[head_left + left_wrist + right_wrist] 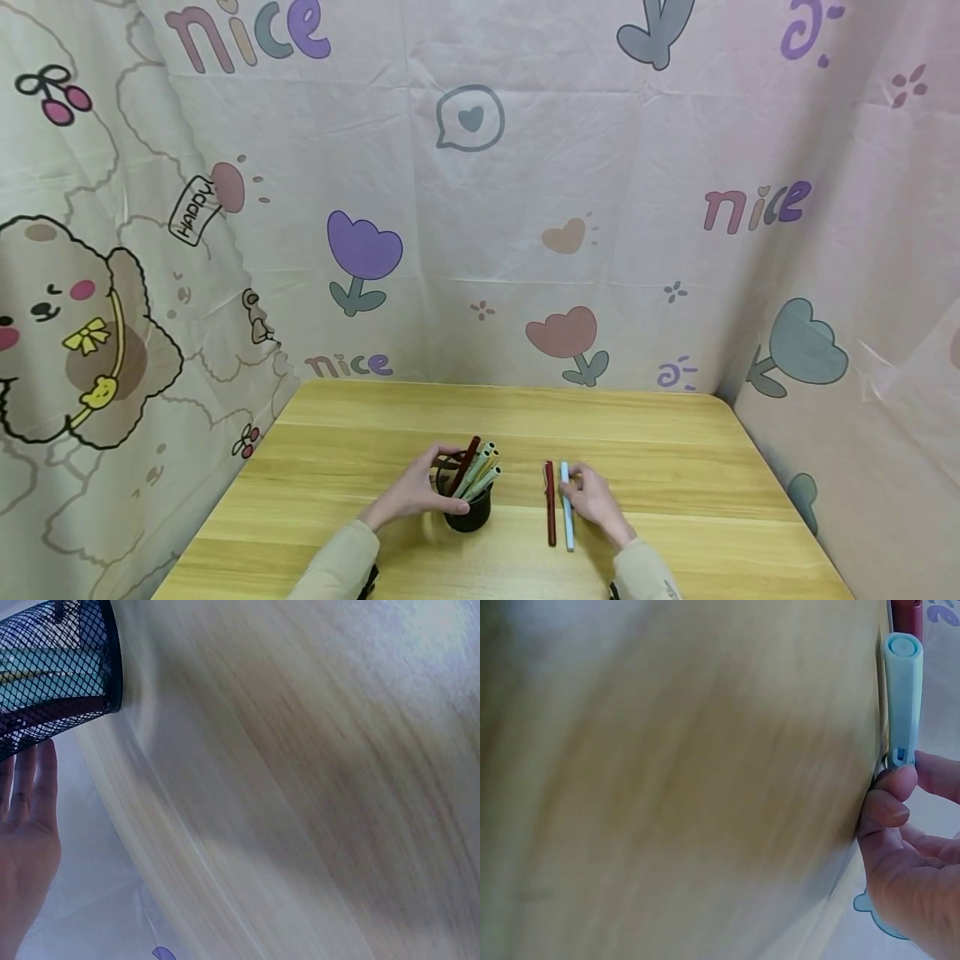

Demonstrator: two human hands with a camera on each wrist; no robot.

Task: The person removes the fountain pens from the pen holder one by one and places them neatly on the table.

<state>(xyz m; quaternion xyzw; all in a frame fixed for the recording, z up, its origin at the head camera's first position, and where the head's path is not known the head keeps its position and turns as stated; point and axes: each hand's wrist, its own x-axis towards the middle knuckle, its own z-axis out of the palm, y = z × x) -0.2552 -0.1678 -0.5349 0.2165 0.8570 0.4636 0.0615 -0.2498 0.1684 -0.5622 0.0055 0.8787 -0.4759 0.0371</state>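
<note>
My left hand point(414, 490) grasps the black mesh cup point(468, 518), the thumb on the near side and the fingers spread round the far side. Whether its base fully meets the table point(360, 546) under my hand I cannot tell. I judge the cup light and fairly stiff, its wire wall giving good grip; a hold round the wall, as here, should steady it, since the pens leaning away from my palm could make it top-heavy.

Within that grasp stand a dark red pen point(467, 462), nearest my left fingers, then pale green pens point(483, 483) with a yellow pen point(491, 462) among them. They look like rigid, smooth plastic.

Between my hands, nearer the right one, a second dark red pen point(551, 508) lies on the table, its clip toward my left hand. It would probably roll little with that clip, and its middle seems the easy place to pinch.

Just beside it, the light blue pen point(567, 525) is at my right hand point(595, 497), which pinches it near its far end between thumb and fingertips. I expect it to be light, hard and a bit slippery; held so near one end, it may swing.
</note>
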